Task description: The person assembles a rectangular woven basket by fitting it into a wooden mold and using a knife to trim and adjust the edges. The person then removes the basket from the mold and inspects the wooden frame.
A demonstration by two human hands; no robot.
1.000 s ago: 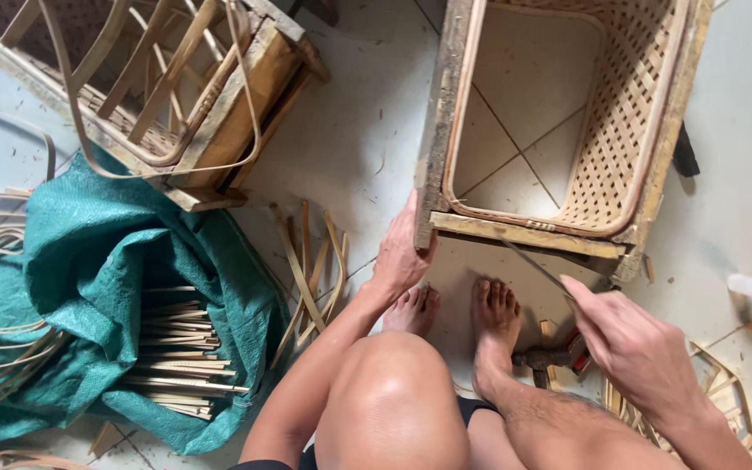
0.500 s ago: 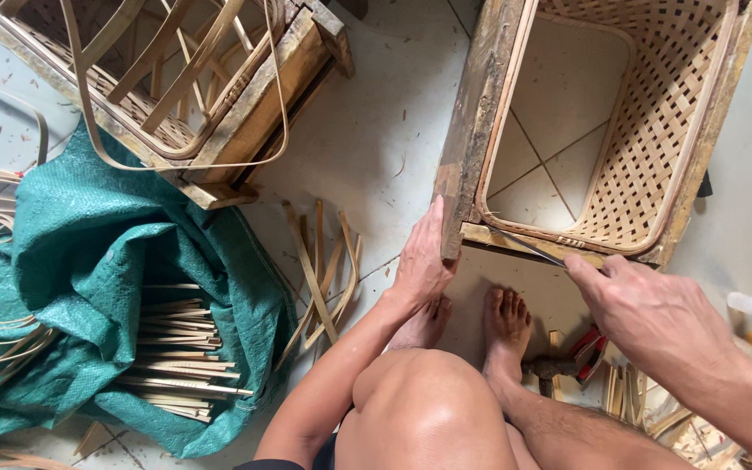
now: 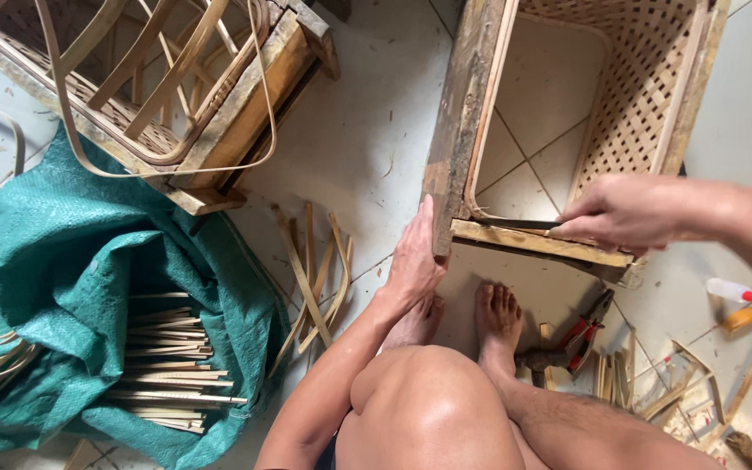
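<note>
- Woven basket [image 3: 628,104] sits in a wooden frame [image 3: 463,113] on the tiled floor [image 3: 367,130], just ahead of the bare feet.
- Left hand [image 3: 415,261]: palm flat against the frame's near-left corner, fingers extended along the post, bracing rather than gripping.
- Right hand [image 3: 624,213]: fingers pinched narrow on a thin dark blade [image 3: 515,224], which lies along the near rail [image 3: 537,242], long axis left-right, tip pointing toward the left hand.
- Right forearm comes in from the right, roughly level.
- Red-handled pliers [image 3: 589,326] lie by the right foot, untouched.

I see a green woven-textured tarp [image 3: 115,261], a tan lattice-woven bamboo basket [image 3: 637,96], its weathered brown wooden frame [image 3: 459,122], pale bamboo strips [image 3: 167,357], red-handled pliers [image 3: 580,331], and pale grey floor tiles [image 3: 367,130].
</note>
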